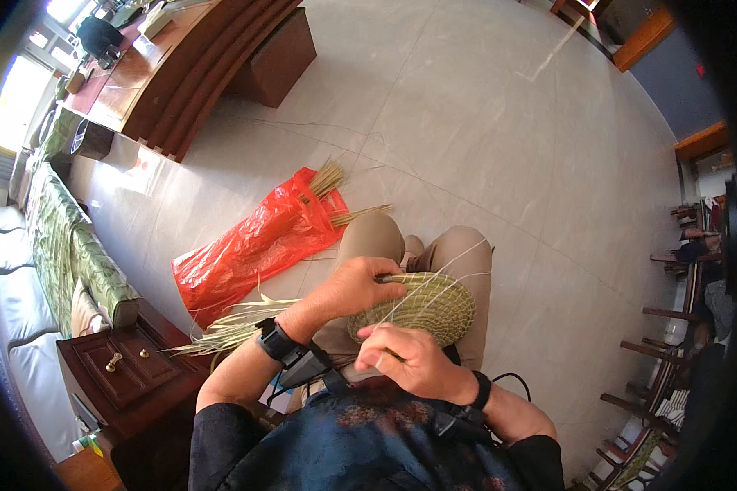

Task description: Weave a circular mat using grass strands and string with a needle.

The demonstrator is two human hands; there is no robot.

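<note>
A round coiled piece of woven straw (448, 312) rests on my lap, pale stitches crossing its greenish coils. My left hand (363, 283) grips its upper left edge, thumb and fingers on the rim. Below it, my right hand (410, 361) is closed with thumb and forefinger together on a thin pale strand (428, 287). The strand runs up and right across the woven piece toward my knee. Loose straw ends (239, 324) fan out to the left, behind my left wrist. What lies under my left palm is hidden.
On the tiled floor lies a red plastic bag (245, 245) with straw bundles (327, 179) sticking out. A dark wooden cabinet (129, 368) stands close at my left. Beyond are a wooden desk (178, 80) and a sofa (34, 362); wooden chair legs (651, 350) line the right.
</note>
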